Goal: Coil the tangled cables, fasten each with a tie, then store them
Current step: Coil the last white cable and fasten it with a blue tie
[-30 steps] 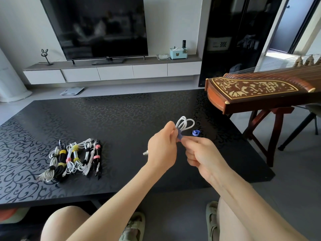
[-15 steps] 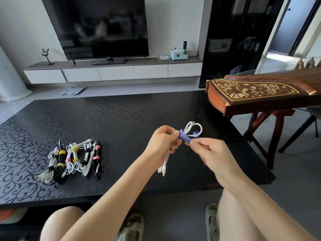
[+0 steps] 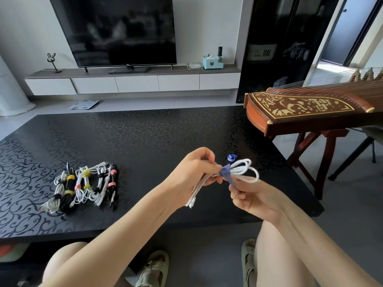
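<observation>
A coiled white cable (image 3: 245, 169) is gripped in the left hand (image 3: 196, 170) above the table (image 3: 145, 137); the purple tie (image 3: 226, 172) round it is pinched by the right hand (image 3: 250, 195). Tied bundles (image 3: 83, 185) are laid at the table's left.

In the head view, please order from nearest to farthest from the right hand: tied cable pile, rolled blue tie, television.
1. Rolled blue tie, on the table just beyond the right hand.
2. Tied cable pile, on the table, far left.
3. Television, at the far wall.
</observation>
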